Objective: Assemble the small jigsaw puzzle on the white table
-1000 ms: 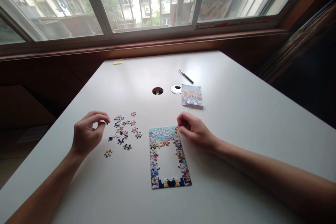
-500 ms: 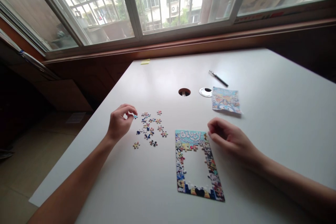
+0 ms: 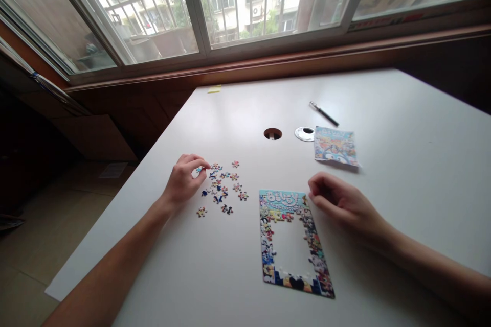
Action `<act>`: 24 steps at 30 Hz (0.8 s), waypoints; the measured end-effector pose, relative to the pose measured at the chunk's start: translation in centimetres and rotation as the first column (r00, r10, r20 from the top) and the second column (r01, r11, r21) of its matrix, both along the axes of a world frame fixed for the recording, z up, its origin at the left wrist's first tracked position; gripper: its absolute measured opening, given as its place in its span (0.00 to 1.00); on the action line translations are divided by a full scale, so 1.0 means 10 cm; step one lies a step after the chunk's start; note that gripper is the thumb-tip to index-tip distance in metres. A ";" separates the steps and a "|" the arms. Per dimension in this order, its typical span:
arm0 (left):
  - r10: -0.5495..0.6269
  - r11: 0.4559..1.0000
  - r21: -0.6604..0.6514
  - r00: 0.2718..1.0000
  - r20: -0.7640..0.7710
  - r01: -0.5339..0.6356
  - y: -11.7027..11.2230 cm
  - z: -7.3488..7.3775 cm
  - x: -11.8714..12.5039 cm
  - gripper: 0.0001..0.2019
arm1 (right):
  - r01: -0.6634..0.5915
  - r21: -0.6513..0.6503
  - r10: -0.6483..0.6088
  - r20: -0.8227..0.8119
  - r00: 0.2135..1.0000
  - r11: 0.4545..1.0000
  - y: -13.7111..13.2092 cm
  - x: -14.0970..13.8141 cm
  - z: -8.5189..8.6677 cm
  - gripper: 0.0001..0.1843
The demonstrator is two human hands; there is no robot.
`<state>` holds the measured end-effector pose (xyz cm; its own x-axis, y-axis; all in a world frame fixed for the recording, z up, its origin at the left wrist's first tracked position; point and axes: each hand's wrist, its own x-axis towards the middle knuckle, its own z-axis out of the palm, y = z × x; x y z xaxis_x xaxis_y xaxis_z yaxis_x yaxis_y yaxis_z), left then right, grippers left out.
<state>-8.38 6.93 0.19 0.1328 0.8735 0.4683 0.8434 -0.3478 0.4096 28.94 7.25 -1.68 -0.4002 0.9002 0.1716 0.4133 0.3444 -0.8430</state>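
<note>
My left hand (image 3: 186,178) hovers at the left side of a loose group of jigsaw puzzle pieces (image 3: 218,182). Its thumb and index finger are bent with a small gap between them, and a light-blue piece (image 3: 198,169) shows through the gap. I see nothing held in it. My right hand (image 3: 341,202) rests curled on the table, fingers closed, beside the upper right corner of a partly filled puzzle (image 3: 282,197). That puzzle has a blue title strip on top, a joined border and a white open middle. Whether the right fingers hold anything is hidden.
A crumpled picture packet (image 3: 335,145) lies beyond my right hand, overlapping a metal ring cover (image 3: 304,134). Near them are a round table hole (image 3: 272,134) and a black pen (image 3: 324,113). A yellow sticker (image 3: 214,89) marks the far edge of the white table (image 3: 238,107).
My left hand has shifted right, over the edge of the loose pieces, its fingertips passing the light-blue piece. My right hand stays beside the puzzle. The whole view has shifted slightly.
</note>
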 end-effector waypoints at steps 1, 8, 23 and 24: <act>-0.011 1.000 -0.003 1.000 -0.016 0.011 -0.01 0.00 0.02 0.09 | 0.000 0.000 0.000 -0.001 1.000 1.000 0.00 0.00 0.00 0.04; -0.131 0.991 -0.060 0.977 -0.167 0.122 -0.08 -0.01 0.14 0.11 | 0.004 0.004 -0.004 -0.006 1.000 1.000 0.00 -0.01 0.01 0.04; -0.135 0.990 -0.068 0.971 -0.195 0.124 -0.10 0.00 0.16 0.09 | -0.004 0.008 0.004 -0.007 1.000 1.000 0.01 -0.01 0.00 0.05; -0.138 0.990 -0.067 0.971 -0.194 0.127 -0.10 0.00 0.16 0.09 | -0.003 0.008 0.003 -0.006 1.000 1.000 0.01 -0.01 0.00 0.05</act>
